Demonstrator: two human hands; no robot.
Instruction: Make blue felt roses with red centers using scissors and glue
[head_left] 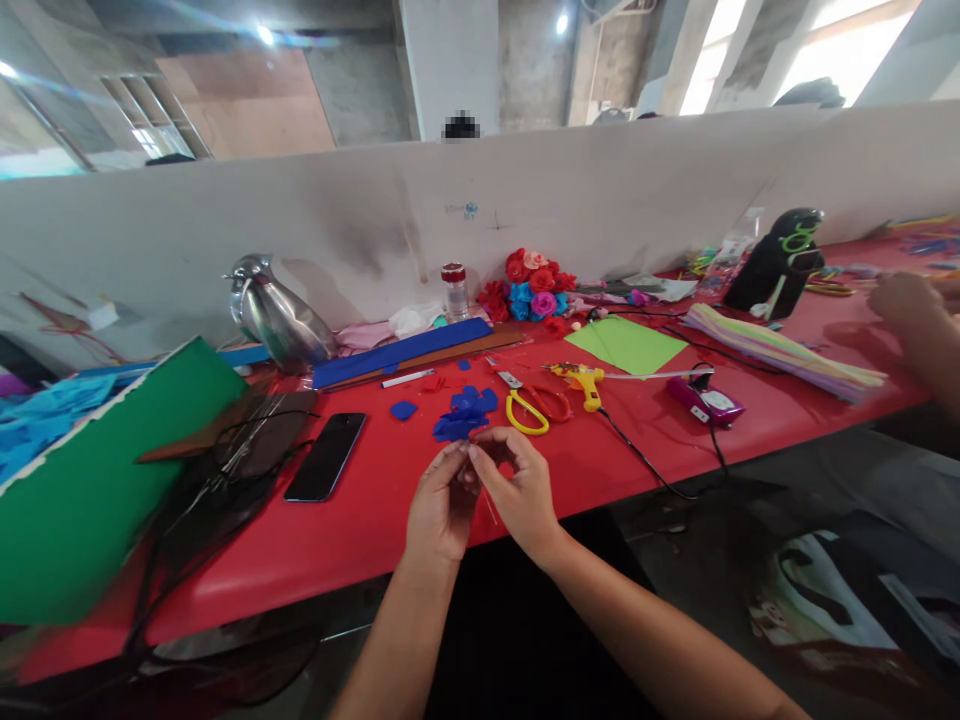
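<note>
My left hand [441,500] and my right hand [523,490] meet at the fingertips above the front of the red table. Both are closed in a pinch, and whatever sits between the fingers is too small and covered to name. A thin pale stick or wire [490,507] shows below, between the two hands. Just beyond my fingertips lies a pile of blue petal-shaped pieces [466,412], with one loose blue piece [403,410] to its left. Scissors with yellow and red handles [527,410] rest right of the pile, beside a yellow glue gun [583,383] with a glue stick in its back.
A phone [325,457], steel jug [281,315] and green board [127,480] stand or lie leftward. Behind are blue strips [405,352], a glass jar [454,292] and paper flowers [536,287]. Rightward are a green sheet [626,345], purple power socket [705,400] and another person's hand [907,303].
</note>
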